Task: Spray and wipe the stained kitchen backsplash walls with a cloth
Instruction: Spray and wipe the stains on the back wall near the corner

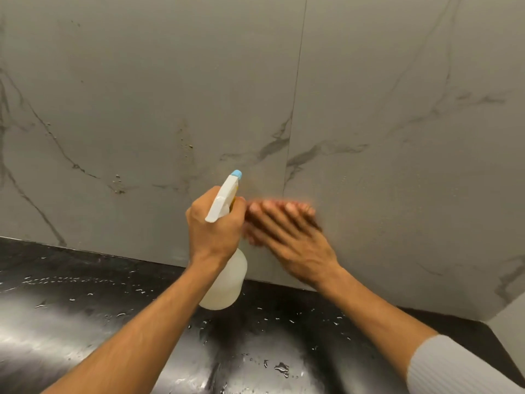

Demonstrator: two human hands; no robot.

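Our left hand (213, 228) grips the spray bottle (227, 280), light plastic we judge, at its neck; our right hand (289, 237), fingers straight, presses the backsplash (142, 81).

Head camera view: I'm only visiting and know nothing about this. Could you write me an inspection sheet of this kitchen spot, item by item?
Surface: black countertop, glossy, dotted with water droplets.
Job's things: whitish spray bottle, blue nozzle tip toward the backsplash; brownish specks on the tiles; orange blur at the right fingertips, possibly the cloth, cannot tell.
Clutter: nothing seen.
Hands: left hand grips the bottle's neck; right hand, motion-blurred, lies flat on the backsplash with straight fingers.
Cables: nothing seen.
Surroundings: grey marble-look tiles with dark veins and one vertical seam.
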